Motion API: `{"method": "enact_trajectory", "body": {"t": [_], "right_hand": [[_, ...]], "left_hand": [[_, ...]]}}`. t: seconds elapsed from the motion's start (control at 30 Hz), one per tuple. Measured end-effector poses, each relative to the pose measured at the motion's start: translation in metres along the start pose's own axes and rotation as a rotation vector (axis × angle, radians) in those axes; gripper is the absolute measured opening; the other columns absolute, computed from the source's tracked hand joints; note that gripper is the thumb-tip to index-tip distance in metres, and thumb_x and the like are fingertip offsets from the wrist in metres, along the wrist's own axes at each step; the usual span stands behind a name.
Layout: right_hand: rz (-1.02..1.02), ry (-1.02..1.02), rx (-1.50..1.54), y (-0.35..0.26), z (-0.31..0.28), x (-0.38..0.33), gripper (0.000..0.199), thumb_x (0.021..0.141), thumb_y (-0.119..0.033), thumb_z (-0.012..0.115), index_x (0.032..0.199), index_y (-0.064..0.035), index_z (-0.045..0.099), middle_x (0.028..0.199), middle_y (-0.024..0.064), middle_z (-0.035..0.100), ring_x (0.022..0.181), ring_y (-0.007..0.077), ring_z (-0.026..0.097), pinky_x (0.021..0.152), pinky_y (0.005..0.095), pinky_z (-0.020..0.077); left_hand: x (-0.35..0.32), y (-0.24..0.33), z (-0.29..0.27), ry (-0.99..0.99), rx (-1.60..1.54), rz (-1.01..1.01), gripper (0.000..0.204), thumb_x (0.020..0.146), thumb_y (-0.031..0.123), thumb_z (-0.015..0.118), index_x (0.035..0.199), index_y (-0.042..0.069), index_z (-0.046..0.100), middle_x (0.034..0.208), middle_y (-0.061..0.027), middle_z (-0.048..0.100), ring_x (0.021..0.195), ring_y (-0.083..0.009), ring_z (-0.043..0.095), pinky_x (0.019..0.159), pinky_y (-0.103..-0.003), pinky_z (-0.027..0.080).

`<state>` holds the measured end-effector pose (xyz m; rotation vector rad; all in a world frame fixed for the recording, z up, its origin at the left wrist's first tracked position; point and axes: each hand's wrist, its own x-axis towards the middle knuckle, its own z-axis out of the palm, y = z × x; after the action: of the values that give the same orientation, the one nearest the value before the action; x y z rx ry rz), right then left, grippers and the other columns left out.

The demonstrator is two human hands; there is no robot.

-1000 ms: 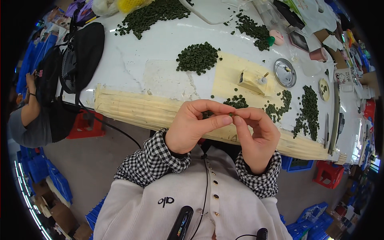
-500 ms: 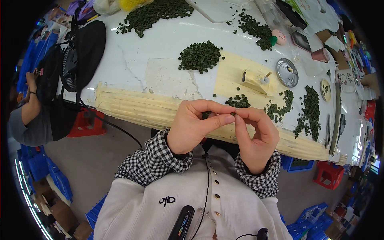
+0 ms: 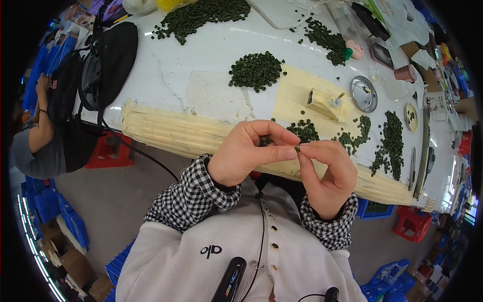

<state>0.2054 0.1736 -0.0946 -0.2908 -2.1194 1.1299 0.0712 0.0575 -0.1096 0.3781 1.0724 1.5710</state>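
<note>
In front of my chest, at the table's taped front edge, my two hands come together over a small dark green round piece (image 3: 297,149). My left hand (image 3: 246,155) presses it with the thumb tip, the index finger curving above. From the other side my right hand (image 3: 329,168) pinches it between thumb and fingertips. Most of the piece is covered by the fingers. Just beyond the fingertips lies a small pile of similar green pieces (image 3: 305,131). A tape-covered block (image 3: 324,103) with a small upright pin stands on a taped patch farther back.
Larger piles of green pieces lie at the middle (image 3: 255,70), far left (image 3: 201,19) and right (image 3: 388,143). A round metal lid (image 3: 363,94) and a shallow dish (image 3: 410,117) sit at right. A black bag (image 3: 115,65) is at left, with another person's arm (image 3: 43,123) beyond.
My right hand has shifted slightly right, and the left index finger has lifted a little off the thumb. The small piece stays between my fingertips. The view has shifted slightly.
</note>
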Motion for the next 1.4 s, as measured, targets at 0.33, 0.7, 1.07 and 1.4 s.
{"method": "enact_trajectory", "body": {"t": [0.33, 0.7, 1.07, 1.4], "right_hand": [[-0.143, 0.071, -0.237, 0.003, 0.007, 0.000, 0.023, 0.068, 0.008, 0.071, 0.088, -0.0007, 0.066, 0.083, 0.0102, 0.064, 0.071, 0.0221, 0.063, 0.060, 0.0280, 0.0505], [0.332, 0.012, 0.319, 0.008, 0.005, -0.006, 0.015, 0.081, 0.006, 0.061, 0.096, 0.0042, 0.063, 0.088, 0.0108, 0.061, 0.078, 0.0148, 0.061, 0.071, 0.0241, 0.0500], [0.358, 0.008, 0.363, 0.009, 0.009, -0.007, 0.012, 0.082, 0.006, 0.059, 0.094, 0.0052, 0.061, 0.091, 0.0105, 0.059, 0.081, 0.0148, 0.062, 0.075, 0.0239, 0.0502], [0.347, 0.012, 0.351, 0.009, 0.010, -0.008, 0.012, 0.081, 0.006, 0.060, 0.093, 0.0045, 0.061, 0.090, 0.0099, 0.059, 0.082, 0.0140, 0.060, 0.073, 0.0237, 0.0495]], "left_hand": [[-0.003, 0.001, 0.002, 0.108, 0.289, 0.075, 0.012, 0.085, 0.003, 0.063, 0.095, -0.004, 0.065, 0.089, -0.0066, 0.067, 0.082, -0.0085, 0.061, 0.075, -0.022, 0.049], [-0.006, 0.000, 0.005, 0.103, 0.379, 0.147, 0.011, 0.084, 0.004, 0.064, 0.093, -0.003, 0.066, 0.083, -0.0036, 0.067, 0.074, -0.0044, 0.057, 0.065, -0.019, 0.045], [-0.005, -0.010, 0.008, 0.143, 0.327, 0.209, 0.011, 0.086, 0.005, 0.063, 0.092, -0.003, 0.065, 0.080, -0.0016, 0.065, 0.070, -0.0016, 0.053, 0.061, -0.017, 0.043], [-0.008, -0.013, 0.008, 0.144, 0.350, 0.283, 0.010, 0.085, 0.003, 0.063, 0.092, -0.004, 0.065, 0.079, -0.0003, 0.064, 0.065, 0.0002, 0.046, 0.056, -0.016, 0.038]]}}
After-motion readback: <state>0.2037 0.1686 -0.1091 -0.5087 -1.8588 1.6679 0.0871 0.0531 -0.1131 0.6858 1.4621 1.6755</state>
